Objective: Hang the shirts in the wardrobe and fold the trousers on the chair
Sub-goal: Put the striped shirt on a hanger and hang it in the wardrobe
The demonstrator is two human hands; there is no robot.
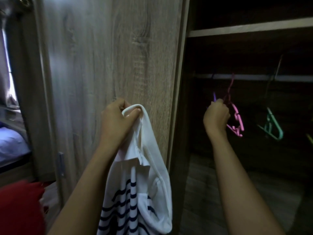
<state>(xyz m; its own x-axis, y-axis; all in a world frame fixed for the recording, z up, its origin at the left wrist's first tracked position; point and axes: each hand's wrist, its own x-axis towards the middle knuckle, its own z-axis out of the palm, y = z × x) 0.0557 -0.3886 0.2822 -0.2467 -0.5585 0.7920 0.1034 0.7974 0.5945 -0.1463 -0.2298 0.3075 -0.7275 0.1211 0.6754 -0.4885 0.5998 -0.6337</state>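
My left hand (116, 119) grips the collar of a white shirt with navy stripes (135, 192), which hangs down in front of the closed wardrobe door (105, 56). Inside the dark open wardrobe, my right hand (216, 116) is curled around a pink hanger (237, 121) that hangs from the pale rail (254, 77). A purple hanger tip (214, 96) shows just above that hand. A green hanger (272, 128) hangs on the rail further right.
A wooden shelf (250, 29) crosses the wardrobe above the rail. A red cloth (20, 206) lies at the lower left. A bed with a blue sheet (11, 146) is at the far left. A yellow hanger edge (310, 138) peeks in at the right border.
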